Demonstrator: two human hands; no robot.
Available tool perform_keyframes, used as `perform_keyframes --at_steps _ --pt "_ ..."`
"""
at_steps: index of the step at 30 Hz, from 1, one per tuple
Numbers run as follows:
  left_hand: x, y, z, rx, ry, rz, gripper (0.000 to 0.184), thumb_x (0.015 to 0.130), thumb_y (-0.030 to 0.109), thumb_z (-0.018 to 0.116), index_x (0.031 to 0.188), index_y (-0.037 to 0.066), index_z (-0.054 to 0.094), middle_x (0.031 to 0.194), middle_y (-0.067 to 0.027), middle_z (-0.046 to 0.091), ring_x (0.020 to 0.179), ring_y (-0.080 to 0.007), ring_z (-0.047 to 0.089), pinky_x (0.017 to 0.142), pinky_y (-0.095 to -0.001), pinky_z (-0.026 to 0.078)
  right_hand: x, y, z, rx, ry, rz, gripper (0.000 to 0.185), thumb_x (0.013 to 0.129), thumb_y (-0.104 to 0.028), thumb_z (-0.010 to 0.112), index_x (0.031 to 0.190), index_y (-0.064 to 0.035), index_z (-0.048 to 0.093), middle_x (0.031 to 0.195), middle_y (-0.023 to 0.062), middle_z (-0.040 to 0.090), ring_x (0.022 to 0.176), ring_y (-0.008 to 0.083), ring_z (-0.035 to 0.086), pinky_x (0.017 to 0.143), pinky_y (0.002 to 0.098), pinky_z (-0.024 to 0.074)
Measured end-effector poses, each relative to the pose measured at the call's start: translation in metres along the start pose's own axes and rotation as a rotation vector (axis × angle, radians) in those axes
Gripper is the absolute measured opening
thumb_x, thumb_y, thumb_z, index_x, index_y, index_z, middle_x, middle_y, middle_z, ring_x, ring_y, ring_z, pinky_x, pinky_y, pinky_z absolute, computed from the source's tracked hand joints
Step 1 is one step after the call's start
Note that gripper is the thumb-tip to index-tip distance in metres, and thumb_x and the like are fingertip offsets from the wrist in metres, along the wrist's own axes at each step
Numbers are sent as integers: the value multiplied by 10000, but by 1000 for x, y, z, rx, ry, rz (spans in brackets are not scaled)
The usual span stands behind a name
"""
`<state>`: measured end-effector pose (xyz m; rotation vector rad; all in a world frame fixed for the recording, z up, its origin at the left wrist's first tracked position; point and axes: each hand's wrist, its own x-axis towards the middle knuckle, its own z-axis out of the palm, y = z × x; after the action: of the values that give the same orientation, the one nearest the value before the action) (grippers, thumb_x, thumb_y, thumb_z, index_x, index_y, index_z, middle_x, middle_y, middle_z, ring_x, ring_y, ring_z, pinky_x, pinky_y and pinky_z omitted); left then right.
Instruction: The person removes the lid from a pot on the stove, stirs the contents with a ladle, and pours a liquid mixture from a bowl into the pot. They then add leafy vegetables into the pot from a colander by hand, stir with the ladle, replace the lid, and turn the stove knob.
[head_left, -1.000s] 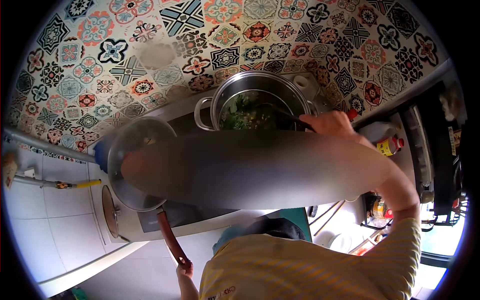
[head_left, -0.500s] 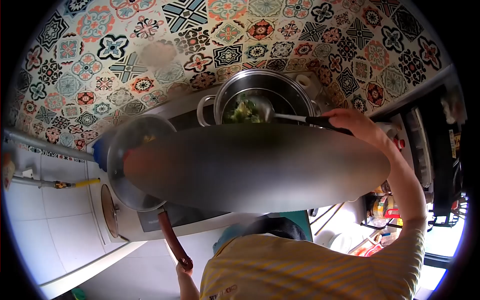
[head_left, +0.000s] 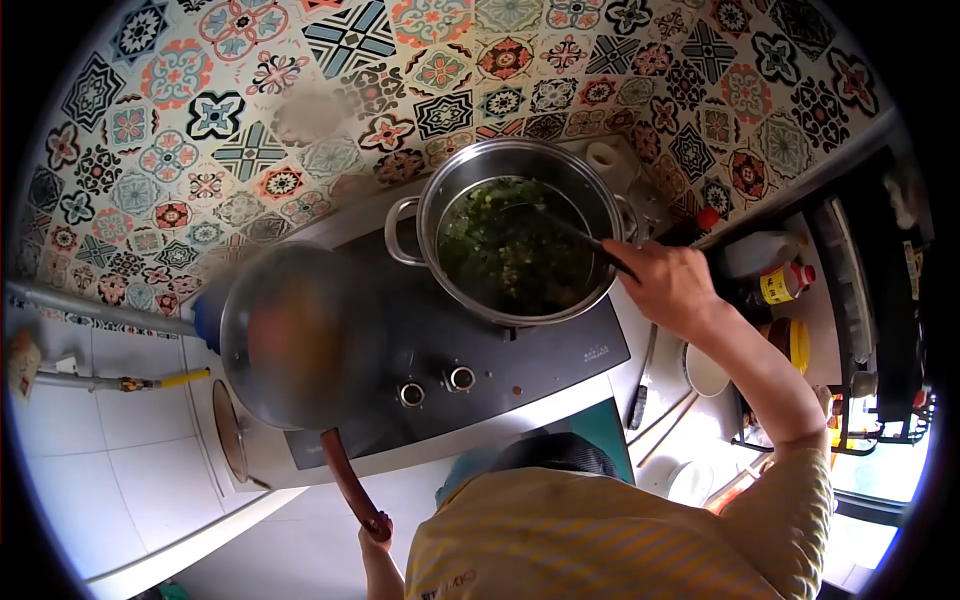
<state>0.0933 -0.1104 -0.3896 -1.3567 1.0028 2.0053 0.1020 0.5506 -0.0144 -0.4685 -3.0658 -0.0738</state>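
My left hand, low in view, is closed around the end of the reddish-brown handle of a frying pan. Blurred reddish and yellowish food shows inside the pan. My right hand grips the dark handle of a ladle over the right rim of a steel two-handled pot. The ladle's lower end is in the pot, and its bowl is hard to make out. Dark liquid with chopped green leaves and small yellowish bits fills much of the pot.
Pan and pot stand on a black cooktop with two knobs. To the right are a knife, chopsticks, a white bowl and a red-capped bottle. A round lid leans at the left, beside a pipe.
The ladle's bowl, raised with greens at the pot before, is now down among the contents. My right hand has come lower and left. A large blurred shape over the cooktop is gone.
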Motion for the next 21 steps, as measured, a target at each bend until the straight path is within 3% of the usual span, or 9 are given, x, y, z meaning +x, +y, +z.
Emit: perform_keyframes --at_steps 3,6,7,10,11,12,16,19,21 --pt "-4 -8 -12 126 27 37 203 840 195 447 975 50 491 793 -92 556 681 -244 547 604 -353 469 -8 -5 -20 84 77 17 351 760 -125 583 1109 -152 552 800 85 593 657 249 602 545 354 493" --pt "-10 -14 -9 161 74 26 219 851 211 451 975 35 493 783 -88 552 694 -244 549 612 -354 477 3 -9 10 237 162 -151 336 760 -129 587 1095 -144 566 797 82 587 662 245 600 557 345 495" --pt "13 -7 -33 41 -217 -108 220 859 213 439 958 25 495 802 -100 548 713 -244 553 605 -352 477 6 -8 12 258 118 -230 345 757 -136 591 1100 -172 575 807 72 593 667 246 600 579 334 499" --pt "-24 -16 18 113 31 83 209 854 206 433 927 20 492 822 -106 540 698 -242 541 584 -335 462 -4 11 -8 184 -42 -247 359 746 -134 594 1095 -218 591 825 65 601 691 238 607 605 333 502" --pt "-34 -18 32 130 70 121 204 852 201 428 920 18 490 832 -108 536 695 -241 537 577 -327 455 -9 21 -23 153 1 -244 366 737 -134 596 1081 -259 603 836 49 607 708 226 611 626 336 506" --pt "-25 -15 25 94 36 124 207 854 204 429 923 19 491 830 -108 538 698 -243 540 583 -328 457 -10 22 -52 124 -166 -138 352 721 -124 601 1047 -255 622 842 46 614 707 222 612 636 340 506" --pt "-19 -16 11 80 -2 134 213 858 216 433 919 23 500 824 -115 549 717 -247 553 607 -338 467 -11 49 -94 177 -170 -201 306 700 -138 601 1004 -151 637 829 75 632 753 220 617 696 329 494" --pt "-27 -22 16 93 8 93 221 861 229 445 914 23 504 816 -115 554 710 -246 558 615 -340 471 2 42 -68 222 -203 -258 303 709 -140 605 1011 -152 629 819 83 636 755 238 616 703 347 489" --pt "-26 -25 11 114 -13 78 231 864 242 452 916 24 507 806 -115 560 710 -247 563 626 -339 477 8 27 -40 190 -152 -147 320 717 -136 606 1036 -157 614 836 85 637 759 242 616 685 351 491"
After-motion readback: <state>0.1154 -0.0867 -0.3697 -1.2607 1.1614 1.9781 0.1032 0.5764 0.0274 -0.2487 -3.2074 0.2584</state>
